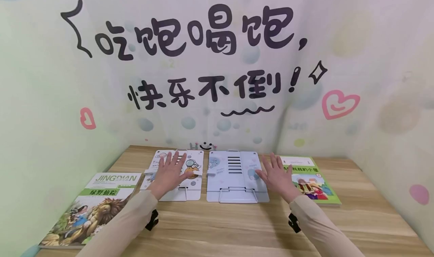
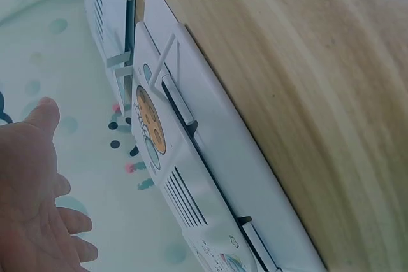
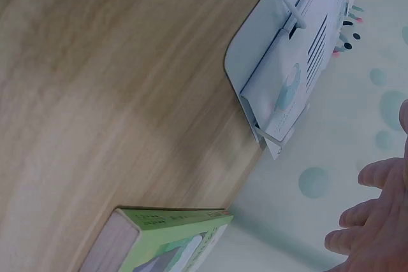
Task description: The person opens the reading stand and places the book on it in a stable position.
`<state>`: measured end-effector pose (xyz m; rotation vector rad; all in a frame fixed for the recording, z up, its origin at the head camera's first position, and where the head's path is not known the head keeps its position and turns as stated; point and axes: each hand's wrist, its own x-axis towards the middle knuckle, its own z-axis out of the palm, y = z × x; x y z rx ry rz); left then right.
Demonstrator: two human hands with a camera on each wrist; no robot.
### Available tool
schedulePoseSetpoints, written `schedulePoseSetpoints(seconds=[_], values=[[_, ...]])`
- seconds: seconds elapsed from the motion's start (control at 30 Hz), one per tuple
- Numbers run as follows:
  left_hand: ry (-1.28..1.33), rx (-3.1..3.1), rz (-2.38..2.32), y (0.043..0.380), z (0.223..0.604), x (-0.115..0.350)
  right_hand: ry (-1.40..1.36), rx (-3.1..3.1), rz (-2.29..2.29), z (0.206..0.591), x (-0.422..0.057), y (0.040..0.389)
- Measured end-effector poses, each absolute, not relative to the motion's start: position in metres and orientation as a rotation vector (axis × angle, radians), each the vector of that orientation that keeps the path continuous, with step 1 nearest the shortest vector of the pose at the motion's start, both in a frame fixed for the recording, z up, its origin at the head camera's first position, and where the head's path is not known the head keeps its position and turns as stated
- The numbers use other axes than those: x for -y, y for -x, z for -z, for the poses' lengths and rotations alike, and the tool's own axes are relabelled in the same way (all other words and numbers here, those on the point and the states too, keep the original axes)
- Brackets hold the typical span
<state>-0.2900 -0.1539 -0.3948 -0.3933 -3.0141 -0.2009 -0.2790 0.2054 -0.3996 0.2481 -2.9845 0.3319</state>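
Two folding metal book stands lie side by side at the back of the table. The left one, a white book stand (image 1: 194, 157) with planet and astronaut pictures, is partly covered in the head view by my left hand (image 1: 169, 174), whose fingers are spread. In the left wrist view that hand (image 2: 38, 202) is apart from the stand. My right hand (image 1: 279, 176), also with spread fingers, is between the pale blue book stand (image 1: 217, 179) and a green-edged storybook (image 1: 317, 178). The right wrist view shows it (image 3: 376, 214) holding nothing.
A larger picture book (image 1: 101, 211) with a lion on its cover lies at the table's left edge. Behind the wooden table (image 1: 217, 230) hangs a pale printed curtain (image 1: 217, 129) with black lettering. Each stand has a wire ledge at its front.
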Motion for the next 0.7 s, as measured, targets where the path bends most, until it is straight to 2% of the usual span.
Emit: schedulePoseSetpoints(seconds=[0.37, 0.7], values=[[0.390, 3.016, 0.221, 0.289, 0.394, 0.153, -0.271, 2.955, -0.351, 0.403, -0.208, 0.281], [0.391, 2.961, 0.339, 0.283, 0.396, 0.172, -0.460, 2.775, -0.576, 0.400, -0.182, 0.279]])
